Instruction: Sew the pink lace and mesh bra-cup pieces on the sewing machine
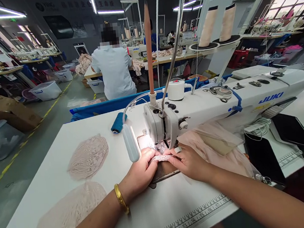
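Lace everywhere on this one. Pale lace strip (161, 158) sits right in front of the presser foot (159, 144) of the white sewing machine (221, 103), stretched short between both hands. Left hand (142, 173) has its grip closed on the left end, thumb and fingers pinched on it. Right hand (189, 162) is closed on the right end the same way, fingertips tucked up near the foot. Whether the needle is down in the lace I can't tell, since the hands and the glare from the lamp (131, 142) hide it.

How far along? My guess is mid-seam on this piece. Only a short bit of strip shows on the near side of the foot, and a big bunch of pink fabric (221, 150) is piled at 3 o'clock from the hands, under the machine arm, so that part looks like it has gone through or hangs off the same piece.

Over at 9 o'clock on the bench (165, 214) is a rounded lace stack (88, 157), and a second lace pile (67, 213) lies at 8 o'clock, both well apart from the hands. Can't tell if those are finished or waiting.

A blue spool (117, 123) lies at 11 o'clock.
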Demonstrator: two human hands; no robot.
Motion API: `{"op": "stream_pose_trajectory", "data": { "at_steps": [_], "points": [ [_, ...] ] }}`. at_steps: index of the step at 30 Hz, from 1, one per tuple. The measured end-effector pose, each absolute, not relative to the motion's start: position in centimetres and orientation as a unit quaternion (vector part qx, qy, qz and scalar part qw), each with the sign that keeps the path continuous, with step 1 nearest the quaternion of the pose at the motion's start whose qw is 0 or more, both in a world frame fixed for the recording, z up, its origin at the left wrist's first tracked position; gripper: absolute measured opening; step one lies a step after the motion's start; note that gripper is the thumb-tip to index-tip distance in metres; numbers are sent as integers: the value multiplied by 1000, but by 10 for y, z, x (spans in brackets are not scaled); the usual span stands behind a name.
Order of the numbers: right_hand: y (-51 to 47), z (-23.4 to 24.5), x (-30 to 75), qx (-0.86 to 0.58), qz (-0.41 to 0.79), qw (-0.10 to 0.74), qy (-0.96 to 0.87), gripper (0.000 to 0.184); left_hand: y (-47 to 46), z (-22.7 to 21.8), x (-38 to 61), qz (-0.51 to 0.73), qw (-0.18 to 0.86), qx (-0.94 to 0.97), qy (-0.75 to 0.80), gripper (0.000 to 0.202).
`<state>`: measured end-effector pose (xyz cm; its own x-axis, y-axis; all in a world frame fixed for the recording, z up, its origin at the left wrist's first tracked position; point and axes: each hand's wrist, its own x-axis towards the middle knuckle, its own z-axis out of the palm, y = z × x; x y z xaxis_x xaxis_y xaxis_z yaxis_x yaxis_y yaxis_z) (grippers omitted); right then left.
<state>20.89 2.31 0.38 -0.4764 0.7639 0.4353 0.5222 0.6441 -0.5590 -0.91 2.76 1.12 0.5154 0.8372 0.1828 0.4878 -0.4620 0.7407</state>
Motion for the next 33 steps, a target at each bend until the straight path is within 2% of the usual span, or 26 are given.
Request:
{"op": "stream_pose_trajectory", "data": {
  "at_steps": [4, 8, 12, 17, 20, 24, 29, 33],
  "points": [
    [22, 4, 207, -385, 181, 353, -833, 21, 29, 3, -8, 264, 255, 831, 418, 8],
    [22, 2, 205, -379, 140, 379, -832, 20, 31, -2, -5, 269, 209, 839, 424, 16],
    [22, -1, 203, -382, 88, 391, -833, 23, 31, -1, -3, 263, 210, 842, 421, 18],
    [21, -1, 202, -402, 97, 383, -826, 21, 32, -3, -4, 300, 177, 837, 422, 10],
    [21, -1, 200, -405, 94, 390, -821, 20, 35, -6, -5, 308, 158, 846, 407, 16],
    [21, -2, 198, -422, 85, 374, -822, 18, 36, -6, -5, 293, 192, 851, 390, 25],
    [21, -1, 198, -421, 58, 382, -821, 20, 35, 0, -5, 291, 259, 830, 399, 22],
    [22, -1, 198, -411, 42, 388, -824, 24, 35, 3, -6, 284, 269, 826, 405, 17]
  ]
}}
